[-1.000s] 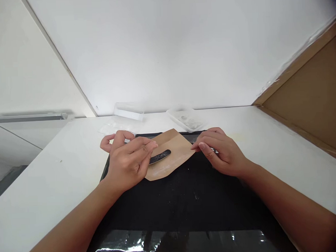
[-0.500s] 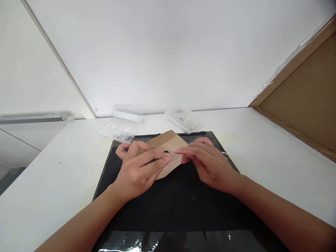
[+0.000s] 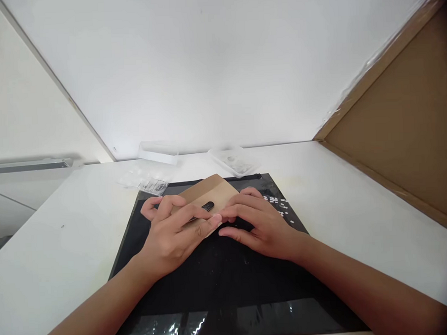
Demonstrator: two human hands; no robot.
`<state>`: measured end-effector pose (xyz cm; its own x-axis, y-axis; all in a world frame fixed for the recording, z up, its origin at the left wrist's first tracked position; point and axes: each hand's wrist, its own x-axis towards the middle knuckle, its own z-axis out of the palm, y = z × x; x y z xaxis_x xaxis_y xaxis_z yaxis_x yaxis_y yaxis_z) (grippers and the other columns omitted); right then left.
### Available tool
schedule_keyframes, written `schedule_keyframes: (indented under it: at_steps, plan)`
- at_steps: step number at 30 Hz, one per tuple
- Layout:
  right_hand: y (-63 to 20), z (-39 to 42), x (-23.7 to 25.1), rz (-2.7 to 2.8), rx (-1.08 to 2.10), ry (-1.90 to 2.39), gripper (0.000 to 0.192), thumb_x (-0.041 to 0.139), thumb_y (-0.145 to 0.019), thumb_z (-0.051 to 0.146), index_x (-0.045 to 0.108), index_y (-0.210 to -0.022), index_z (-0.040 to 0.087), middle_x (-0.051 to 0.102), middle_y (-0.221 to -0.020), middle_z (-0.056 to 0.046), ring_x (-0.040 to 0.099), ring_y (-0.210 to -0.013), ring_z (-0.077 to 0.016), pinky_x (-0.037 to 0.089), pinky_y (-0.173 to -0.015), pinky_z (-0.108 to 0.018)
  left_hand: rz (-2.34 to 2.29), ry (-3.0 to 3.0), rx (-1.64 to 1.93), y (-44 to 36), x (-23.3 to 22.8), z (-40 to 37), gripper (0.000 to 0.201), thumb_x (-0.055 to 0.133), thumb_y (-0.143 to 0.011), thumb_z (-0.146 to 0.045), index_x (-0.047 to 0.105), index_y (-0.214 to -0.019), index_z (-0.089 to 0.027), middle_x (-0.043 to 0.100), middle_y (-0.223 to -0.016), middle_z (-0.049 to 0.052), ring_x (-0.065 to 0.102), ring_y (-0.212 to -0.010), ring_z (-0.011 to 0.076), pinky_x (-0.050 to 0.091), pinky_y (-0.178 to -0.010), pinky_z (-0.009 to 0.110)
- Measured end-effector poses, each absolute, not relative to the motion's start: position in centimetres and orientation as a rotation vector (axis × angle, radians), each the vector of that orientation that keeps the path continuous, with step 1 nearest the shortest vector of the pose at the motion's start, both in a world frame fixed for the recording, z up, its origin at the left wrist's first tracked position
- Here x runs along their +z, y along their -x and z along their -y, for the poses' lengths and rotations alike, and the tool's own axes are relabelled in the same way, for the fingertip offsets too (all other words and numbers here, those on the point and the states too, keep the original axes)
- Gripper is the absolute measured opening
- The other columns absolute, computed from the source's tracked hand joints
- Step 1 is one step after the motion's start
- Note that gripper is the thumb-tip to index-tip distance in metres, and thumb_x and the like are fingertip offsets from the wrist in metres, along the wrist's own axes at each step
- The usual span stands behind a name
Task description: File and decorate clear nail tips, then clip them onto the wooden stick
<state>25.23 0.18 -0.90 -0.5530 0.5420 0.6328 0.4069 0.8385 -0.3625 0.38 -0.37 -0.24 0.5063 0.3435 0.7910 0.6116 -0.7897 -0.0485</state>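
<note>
A slim black tool with a rounded end (image 3: 209, 205) pokes out beyond the fingers of my left hand (image 3: 174, 234), which is closed around it; most of it is hidden, so its exact kind is unclear. Beneath both hands lies a sheet of brown card (image 3: 215, 190), set at an angle. My right hand (image 3: 261, 222) rests on the card's right side, its fingers stretched out and the thumb held apart. Its fingertips meet those of my left hand at the card's near edge. Whatever lies under the touching fingertips is hidden.
A black mat (image 3: 228, 286) covers the white table (image 3: 343, 197). Small white pieces (image 3: 279, 204) are scattered by the mat's right edge. Behind it stand a clear box (image 3: 158, 154), a clear bag with printing (image 3: 153, 185) and a clear tray (image 3: 233, 161). Brown cardboard (image 3: 392, 120) rises at right.
The view has shifted, revealing the small white pieces. My right hand has closed in on my left fingertips and its thumb has spread. More of the black tool shows.
</note>
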Motion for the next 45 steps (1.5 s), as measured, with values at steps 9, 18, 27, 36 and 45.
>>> schedule_keyframes:
  at_steps: [9, 18, 27, 36, 45]
  plan:
    - [-24.5, 0.5, -0.7, 2.065, 0.584, 0.734, 0.005, 0.070, -0.098, 0.031, 0.069, -0.099, 0.025, 0.074, -0.089, 0.002, 0.067, -0.084, -0.0139, 0.050, -0.086, -0.032, 0.737, 2.520, -1.071, -0.2, -0.2, 0.8, 0.043, 0.075, -0.092, -0.012, 0.073, -0.129, -0.034, 0.077, -0.101, 0.002, 0.051, -0.093, 0.0225, 0.031, -0.086, 0.043]
    - [-24.2, 0.6, -0.7, 1.979, 0.632, 0.732, 0.007, 0.068, -0.099, 0.028, 0.069, -0.094, 0.024, 0.074, -0.088, 0.000, 0.068, -0.082, -0.0149, 0.054, -0.080, -0.033, 0.725, 2.527, -1.094, 0.0, -0.3, 0.5, 0.047, 0.076, -0.092, -0.016, 0.069, -0.134, -0.034, 0.076, -0.099, 0.002, 0.053, -0.091, 0.0217, 0.034, -0.085, 0.042]
    - [-24.9, 0.4, -0.6, 2.111, 0.320, 0.746, 0.007, 0.066, -0.098, 0.019, 0.065, -0.102, 0.025, 0.073, -0.090, -0.001, 0.067, -0.084, -0.0183, 0.048, -0.084, -0.040, 0.786, 2.522, -1.161, 0.5, -0.7, 0.1, 0.023, 0.079, -0.091, -0.022, 0.076, -0.112, -0.031, 0.079, -0.094, 0.000, 0.060, -0.095, 0.0223, 0.037, -0.087, 0.043]
    - [-25.2, 0.0, -0.6, 2.140, 0.189, 0.755, 0.010, 0.064, -0.098, 0.017, 0.063, -0.104, 0.025, 0.071, -0.089, -0.001, 0.066, -0.082, -0.0188, 0.049, -0.079, -0.039, 0.770, 2.508, -1.188, 0.3, -0.1, 0.3, 0.008, 0.080, -0.091, -0.024, 0.077, -0.096, -0.029, 0.080, -0.090, -0.005, 0.061, -0.093, 0.0204, 0.033, -0.092, 0.045]
    - [-25.5, -0.3, -0.5, 2.149, 0.118, 0.790, 0.012, 0.060, -0.100, 0.018, 0.062, -0.108, 0.027, 0.072, -0.091, -0.002, 0.067, -0.084, -0.0212, 0.051, -0.078, -0.041, 0.779, 2.446, -1.213, -0.1, 0.0, 0.5, 0.008, 0.078, -0.093, -0.027, 0.077, -0.101, -0.030, 0.080, -0.085, -0.006, 0.065, -0.089, 0.0182, 0.027, -0.097, 0.046]
